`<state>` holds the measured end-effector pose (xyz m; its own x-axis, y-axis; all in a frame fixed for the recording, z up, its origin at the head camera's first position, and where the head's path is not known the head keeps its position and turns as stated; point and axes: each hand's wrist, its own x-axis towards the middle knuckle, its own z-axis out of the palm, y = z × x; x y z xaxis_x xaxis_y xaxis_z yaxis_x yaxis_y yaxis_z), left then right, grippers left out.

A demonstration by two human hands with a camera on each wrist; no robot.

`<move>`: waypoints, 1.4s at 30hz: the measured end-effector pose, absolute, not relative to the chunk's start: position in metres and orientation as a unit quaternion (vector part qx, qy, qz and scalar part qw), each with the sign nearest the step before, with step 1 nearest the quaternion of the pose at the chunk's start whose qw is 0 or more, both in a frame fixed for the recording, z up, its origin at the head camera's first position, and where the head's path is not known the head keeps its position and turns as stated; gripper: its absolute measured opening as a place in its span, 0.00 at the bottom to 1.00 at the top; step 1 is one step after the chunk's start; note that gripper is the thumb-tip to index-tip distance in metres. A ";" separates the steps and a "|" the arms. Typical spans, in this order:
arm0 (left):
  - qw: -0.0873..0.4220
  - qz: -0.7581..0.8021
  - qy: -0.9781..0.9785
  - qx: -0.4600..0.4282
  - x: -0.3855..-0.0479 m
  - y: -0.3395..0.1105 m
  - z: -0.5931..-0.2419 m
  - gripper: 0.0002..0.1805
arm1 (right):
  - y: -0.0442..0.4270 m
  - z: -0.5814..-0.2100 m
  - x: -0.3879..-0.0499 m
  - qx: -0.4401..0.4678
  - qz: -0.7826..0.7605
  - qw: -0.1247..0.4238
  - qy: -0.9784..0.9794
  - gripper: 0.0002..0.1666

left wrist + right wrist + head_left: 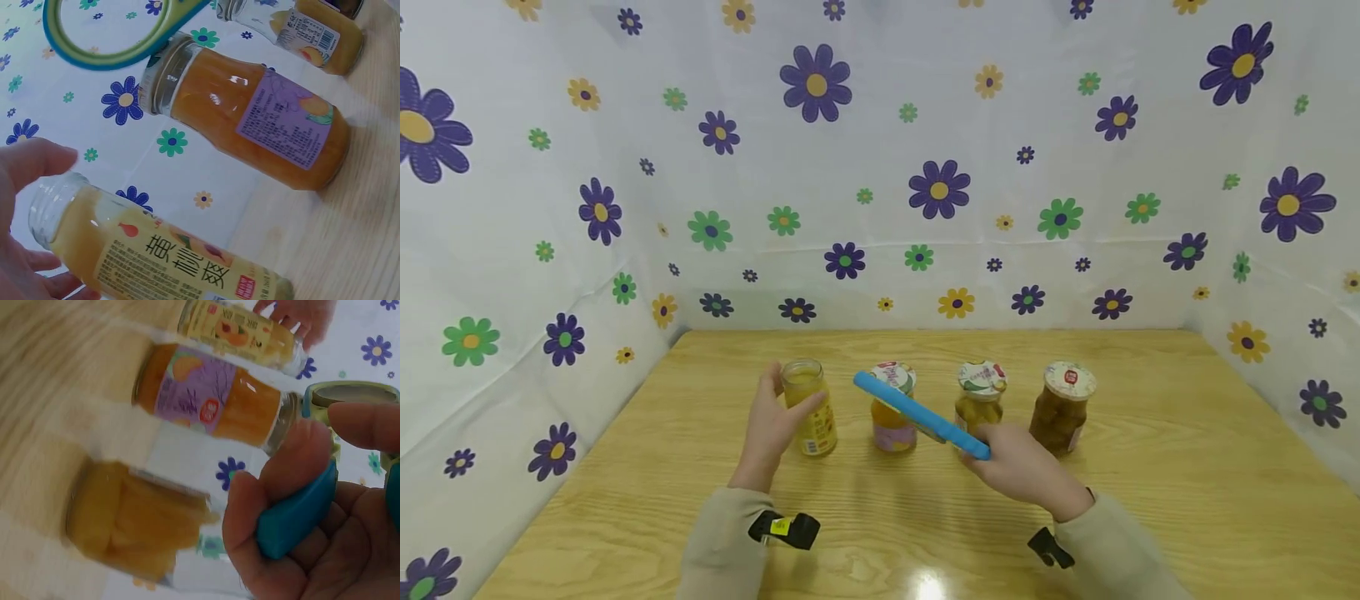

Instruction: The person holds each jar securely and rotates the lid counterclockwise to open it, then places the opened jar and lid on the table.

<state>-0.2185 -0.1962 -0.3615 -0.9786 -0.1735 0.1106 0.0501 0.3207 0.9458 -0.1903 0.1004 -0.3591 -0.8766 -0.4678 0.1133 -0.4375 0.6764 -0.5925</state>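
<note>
A lidless glass jar (817, 423) of yellow peach, with a yellow label, stands at the left. My left hand (771, 429) is beside it, fingers extended behind its neck and thumb apart from the rim in the left wrist view. My right hand (1022, 467) grips the blue handle of a jar opener (917, 412), whose blue and yellow-green ring (112, 61) points left. Behind the opener in the head view is a lidded orange jar (219, 100) with a purple label. Its lid is close to the ring; contact cannot be told.
Two more lidded jars stand to the right: one with yellow fruit (977, 408), partly hidden by the right hand, and one dark brown (1058, 417). All stand on a wooden table (1150, 500). A white flowered cloth (880, 142) hangs behind and at both sides.
</note>
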 end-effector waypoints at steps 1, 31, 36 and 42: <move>0.090 -0.573 -0.814 0.040 -0.218 -0.197 -0.361 0.48 | 0.098 -0.361 -0.191 -0.253 -0.326 0.034 0.910 0.10; 0.205 -0.464 -0.860 -0.059 -0.192 -0.198 -0.324 0.20 | 0.035 -0.385 -0.208 -0.276 -0.374 0.275 0.841 0.15; 0.205 -0.455 -0.863 -0.080 -0.186 -0.190 -0.319 0.18 | 0.022 -0.384 -0.210 -0.288 -0.356 0.281 0.844 0.20; 0.201 -0.441 -0.871 -0.084 -0.183 -0.186 -0.318 0.18 | 0.009 -0.380 -0.209 -0.271 -0.346 0.279 0.854 0.20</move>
<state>-0.1832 -0.1858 -0.3180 -0.9053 -0.0311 0.4237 0.3229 0.5979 0.7337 -0.2086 0.0086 -0.3801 -0.6979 -0.6557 -0.2882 -0.2694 0.6131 -0.7426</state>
